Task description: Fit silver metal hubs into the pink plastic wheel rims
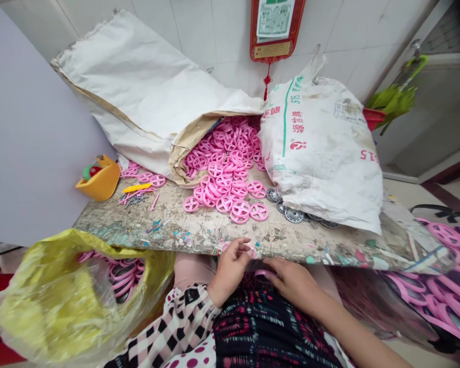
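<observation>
My left hand (232, 271) is at the table's front edge, its fingers and thumb closed around a pink plastic wheel (250, 249), partly covered by the fingers. Just right of it and lower, over the lap, my right hand (291, 282) grips a pink plastic ring (264, 274) between thumb and fingers. The fingers hide part of that ring. Ahead of both hands, a heap of pink spoked wheels (224, 181) spills from the mouth of a white woven sack (138, 82) onto the worn table (199, 232).
A second white sack (322, 153) stands at right, with grey discs (293, 214) by its base. On the left are a yellow container (101, 181), a yellow tool (137, 187) and small sticks. A yellow bag (57, 306) and a dark bag of pink rings (444, 286) flank the table.
</observation>
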Available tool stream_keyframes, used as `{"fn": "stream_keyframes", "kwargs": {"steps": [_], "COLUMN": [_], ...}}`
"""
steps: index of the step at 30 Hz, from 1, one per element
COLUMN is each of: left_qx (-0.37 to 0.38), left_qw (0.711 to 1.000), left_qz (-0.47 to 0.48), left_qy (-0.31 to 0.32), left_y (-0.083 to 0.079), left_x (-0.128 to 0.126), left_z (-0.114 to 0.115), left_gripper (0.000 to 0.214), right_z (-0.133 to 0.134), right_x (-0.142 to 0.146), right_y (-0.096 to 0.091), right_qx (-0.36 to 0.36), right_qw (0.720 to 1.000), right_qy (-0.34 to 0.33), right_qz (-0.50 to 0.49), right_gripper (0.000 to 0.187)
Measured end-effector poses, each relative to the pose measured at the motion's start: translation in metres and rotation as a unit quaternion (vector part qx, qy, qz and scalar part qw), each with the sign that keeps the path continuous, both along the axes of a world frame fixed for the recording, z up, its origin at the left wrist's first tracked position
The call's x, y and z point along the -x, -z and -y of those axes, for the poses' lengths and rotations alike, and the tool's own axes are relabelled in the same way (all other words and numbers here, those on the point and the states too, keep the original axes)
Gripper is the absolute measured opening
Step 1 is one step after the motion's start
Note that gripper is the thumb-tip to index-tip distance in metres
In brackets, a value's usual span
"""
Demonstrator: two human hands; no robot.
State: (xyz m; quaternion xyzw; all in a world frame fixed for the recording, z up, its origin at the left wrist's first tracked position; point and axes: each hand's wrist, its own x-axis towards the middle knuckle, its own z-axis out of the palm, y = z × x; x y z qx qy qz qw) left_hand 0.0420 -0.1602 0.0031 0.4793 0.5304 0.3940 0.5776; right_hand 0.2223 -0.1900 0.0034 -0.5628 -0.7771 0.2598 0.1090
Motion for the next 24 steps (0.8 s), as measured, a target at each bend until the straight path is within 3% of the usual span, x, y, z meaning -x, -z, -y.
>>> {"fn": "stream_keyframes", "kwargs": {"steps": [3, 8, 12, 16, 18, 20, 22, 24], "left_qx": [0.015, 0.015, 0.033, 0.065, 0.063, 0.044, 0.021, 0.024], "left_qw": [1.000, 1.000, 0.999, 0.998, 0.997, 0.996, 0.992, 0.989], "left_qz": [0.012, 0.002, 0.000, 0.022, 0.044, 0.067, 0.097, 0.130], "left_qy": [-0.001, -0.001, 0.002, -0.006, -0.021, -0.049, -0.075, -0.070], "left_y": [0.002, 0.006, 0.003, 0.001, 0.000, -0.002, -0.006, -0.009], "left_x": [0.000, -0.001, -0.001, 0.001, 0.002, 0.002, 0.001, 0.000], "left_z": [0.000, 0.000, 0.001, 0.003, 0.002, 0.001, 0.000, -0.001], "left_gripper": [0.031, 0.029, 0.028, 0.026, 0.028, 0.036, 0.051, 0.057], "right_z": [-0.013, -0.063, -0.097, -0.107, -0.101, -0.086, -0.067, -0.050], "right_x": [0.002, 0.010, 0.020, 0.020, 0.016, 0.014, 0.013, 0.012], "right_y": [-0.008, -0.021, -0.015, -0.004, -0.002, -0.004, -0.010, -0.014], "right_qx": [-0.030, -0.098, -0.117, -0.120, -0.128, -0.111, -0.014, 0.137], "right_qw": [0.999, 0.990, 0.981, 0.981, 0.982, 0.976, 0.957, 0.919], "right_qy": [0.014, 0.068, 0.113, 0.114, 0.132, 0.160, 0.160, 0.125], "right_qz": [0.015, 0.069, 0.105, 0.097, 0.030, -0.097, -0.242, -0.347], "right_gripper": [0.030, 0.030, 0.029, 0.029, 0.028, 0.024, 0.025, 0.030]}}
